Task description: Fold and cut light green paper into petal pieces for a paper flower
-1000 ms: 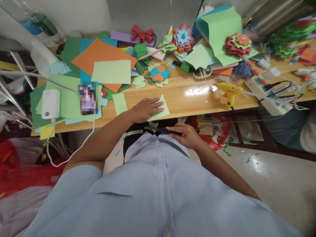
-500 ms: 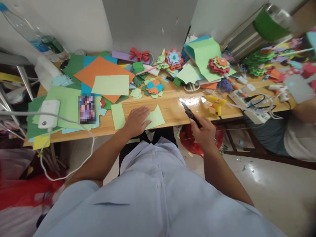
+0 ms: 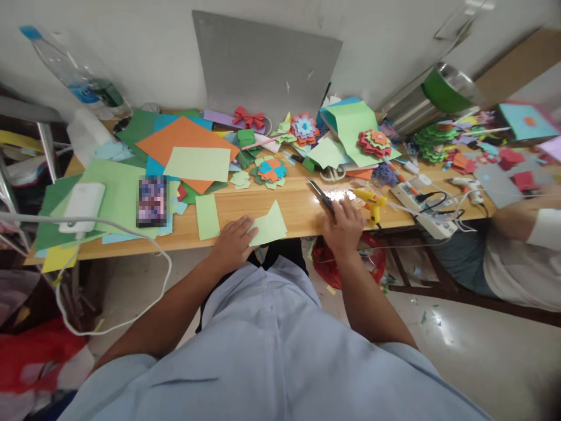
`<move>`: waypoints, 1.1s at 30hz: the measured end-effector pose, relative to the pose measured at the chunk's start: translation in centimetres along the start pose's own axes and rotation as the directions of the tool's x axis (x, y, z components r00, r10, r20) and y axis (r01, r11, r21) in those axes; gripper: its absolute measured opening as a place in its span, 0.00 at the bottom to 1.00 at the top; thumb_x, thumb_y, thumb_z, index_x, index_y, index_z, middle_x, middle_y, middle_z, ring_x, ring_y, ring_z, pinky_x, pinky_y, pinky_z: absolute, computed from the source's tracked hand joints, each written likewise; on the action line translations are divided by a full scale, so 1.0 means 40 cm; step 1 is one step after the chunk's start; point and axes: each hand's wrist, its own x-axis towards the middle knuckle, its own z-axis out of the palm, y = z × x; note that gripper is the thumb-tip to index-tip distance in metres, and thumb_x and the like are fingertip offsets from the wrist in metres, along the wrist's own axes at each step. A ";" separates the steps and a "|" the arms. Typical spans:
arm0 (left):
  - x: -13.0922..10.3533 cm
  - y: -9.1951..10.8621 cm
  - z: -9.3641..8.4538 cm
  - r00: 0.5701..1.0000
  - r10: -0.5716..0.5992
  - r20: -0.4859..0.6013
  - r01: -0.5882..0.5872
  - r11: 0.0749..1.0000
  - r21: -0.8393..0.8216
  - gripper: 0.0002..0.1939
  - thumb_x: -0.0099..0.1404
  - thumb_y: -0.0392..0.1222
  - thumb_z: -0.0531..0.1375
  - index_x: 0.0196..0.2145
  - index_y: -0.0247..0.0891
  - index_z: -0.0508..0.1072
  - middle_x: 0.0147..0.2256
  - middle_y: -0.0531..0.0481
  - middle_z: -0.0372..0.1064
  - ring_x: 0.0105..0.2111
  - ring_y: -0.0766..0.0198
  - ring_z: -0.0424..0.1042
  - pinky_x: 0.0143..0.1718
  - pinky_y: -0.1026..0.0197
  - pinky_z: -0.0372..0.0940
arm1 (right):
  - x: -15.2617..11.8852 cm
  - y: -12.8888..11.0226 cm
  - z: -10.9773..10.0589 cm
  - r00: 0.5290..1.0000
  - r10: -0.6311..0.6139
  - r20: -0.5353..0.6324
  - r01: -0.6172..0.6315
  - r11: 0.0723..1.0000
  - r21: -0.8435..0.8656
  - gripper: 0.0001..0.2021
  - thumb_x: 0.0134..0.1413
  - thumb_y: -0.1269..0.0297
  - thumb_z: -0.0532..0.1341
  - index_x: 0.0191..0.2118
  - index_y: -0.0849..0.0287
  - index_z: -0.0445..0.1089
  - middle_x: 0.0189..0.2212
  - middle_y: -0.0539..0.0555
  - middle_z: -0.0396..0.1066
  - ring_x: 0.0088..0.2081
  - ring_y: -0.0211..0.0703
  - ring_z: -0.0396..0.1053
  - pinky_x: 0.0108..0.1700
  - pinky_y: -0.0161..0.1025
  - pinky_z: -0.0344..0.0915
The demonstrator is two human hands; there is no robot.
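My left hand (image 3: 234,242) lies flat with fingers stretched out, resting at the left edge of a pale green paper piece (image 3: 269,225) that has a pointed corner. Left of it is a pale green paper rectangle (image 3: 207,217). My right hand (image 3: 344,227) is low over the table's front part, its fingers extended. A dark-handled utility knife (image 3: 322,197) lies against its thumb side, blade pointing away from me; the handle's rear end is hidden by the hand. Close to the right fingertips stands a yellow glue gun (image 3: 371,204).
Coloured paper sheets (image 3: 197,164), a phone (image 3: 152,200) and a white power bank (image 3: 83,206) with a looping cable occupy the left. Paper flowers (image 3: 270,169) and scissors (image 3: 332,174) lie behind. A power strip (image 3: 423,207) and another person's arm (image 3: 519,216) are at right.
My right hand has lowered the utility knife to the table and its fingers have spread. My left hand stays on the green paper. The view has tilted up and shifted slightly right.
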 end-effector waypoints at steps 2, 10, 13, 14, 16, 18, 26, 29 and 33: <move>-0.005 -0.010 0.003 1.000 0.010 -0.021 -0.011 0.999 -0.040 0.20 0.75 0.43 0.55 0.60 0.41 0.77 0.69 0.37 0.65 0.72 0.43 0.59 0.70 0.35 0.58 | -0.020 -0.068 -0.013 0.962 -0.251 0.108 0.229 0.956 0.185 0.25 0.66 0.50 0.64 0.63 0.56 0.72 0.63 0.66 0.73 0.63 0.61 0.70 0.66 0.60 0.62; 0.002 0.005 -0.047 0.975 0.090 -0.201 -0.132 0.970 -0.206 0.21 0.76 0.41 0.53 0.60 0.48 0.77 0.61 0.43 0.75 0.66 0.51 0.70 0.66 0.41 0.64 | -0.049 -0.235 0.005 0.868 -0.453 0.205 0.311 0.816 0.487 0.11 0.68 0.60 0.63 0.51 0.45 0.80 0.60 0.54 0.77 0.63 0.52 0.72 0.68 0.56 0.63; 0.006 0.026 -0.070 0.969 -0.007 -0.247 -0.072 0.948 -0.309 0.18 0.75 0.45 0.55 0.56 0.48 0.80 0.54 0.45 0.81 0.57 0.52 0.78 0.61 0.45 0.69 | -0.015 -0.238 -0.016 0.866 -0.458 0.201 0.264 0.760 0.593 0.11 0.70 0.59 0.61 0.48 0.47 0.82 0.50 0.56 0.82 0.50 0.49 0.78 0.57 0.50 0.73; 0.008 0.033 -0.074 0.962 -0.086 -0.257 -0.015 0.930 -0.367 0.18 0.75 0.47 0.56 0.54 0.47 0.82 0.52 0.45 0.82 0.53 0.52 0.80 0.59 0.46 0.71 | -0.002 -0.237 -0.026 0.861 -0.458 0.220 0.238 0.746 0.622 0.12 0.70 0.57 0.61 0.47 0.48 0.82 0.48 0.56 0.82 0.47 0.48 0.78 0.54 0.48 0.74; 0.014 0.046 -0.080 0.919 -0.294 -0.262 0.123 0.847 -0.518 0.18 0.75 0.52 0.57 0.50 0.45 0.83 0.47 0.46 0.84 0.47 0.54 0.82 0.54 0.50 0.74 | 0.022 -0.238 -0.045 0.855 -0.424 0.299 0.130 0.733 0.667 0.14 0.71 0.52 0.60 0.44 0.50 0.83 0.41 0.57 0.81 0.42 0.46 0.77 0.48 0.44 0.74; 0.023 0.055 -0.080 0.839 -0.487 -0.243 0.211 0.703 -0.680 0.19 0.74 0.55 0.58 0.47 0.42 0.84 0.43 0.47 0.84 0.43 0.55 0.82 0.50 0.53 0.75 | 0.038 -0.238 -0.054 0.862 -0.293 0.413 -0.083 0.722 0.687 0.18 0.69 0.47 0.60 0.38 0.52 0.82 0.31 0.53 0.78 0.33 0.43 0.74 0.38 0.41 0.73; 0.049 0.032 -0.047 0.793 -0.578 -0.192 0.230 0.576 -0.785 0.17 0.72 0.54 0.59 0.36 0.40 0.81 0.33 0.49 0.82 0.30 0.62 0.79 0.35 0.61 0.74 | 0.073 -0.211 0.011 0.751 0.218 0.623 -0.656 0.345 0.671 0.22 0.49 0.41 0.72 0.33 0.57 0.77 0.16 0.44 0.67 0.16 0.34 0.62 0.17 0.33 0.58; 0.051 0.016 -0.033 0.834 -0.530 -0.155 0.257 0.620 -0.742 0.17 0.73 0.55 0.58 0.37 0.41 0.81 0.34 0.50 0.82 0.27 0.63 0.77 0.34 0.61 0.73 | 0.129 -0.173 0.049 0.713 0.366 0.598 -0.685 0.185 0.704 0.21 0.47 0.44 0.73 0.31 0.56 0.73 0.15 0.43 0.65 0.15 0.33 0.61 0.15 0.32 0.58; 0.050 0.002 -0.023 0.876 -0.458 -0.149 0.263 0.714 -0.648 0.17 0.72 0.53 0.57 0.42 0.41 0.81 0.37 0.49 0.83 0.32 0.61 0.79 0.37 0.61 0.72 | 0.241 -0.106 0.080 0.636 0.560 0.531 -0.659 0.037 0.751 0.20 0.51 0.49 0.73 0.31 0.53 0.63 0.16 0.39 0.62 0.14 0.31 0.59 0.15 0.29 0.57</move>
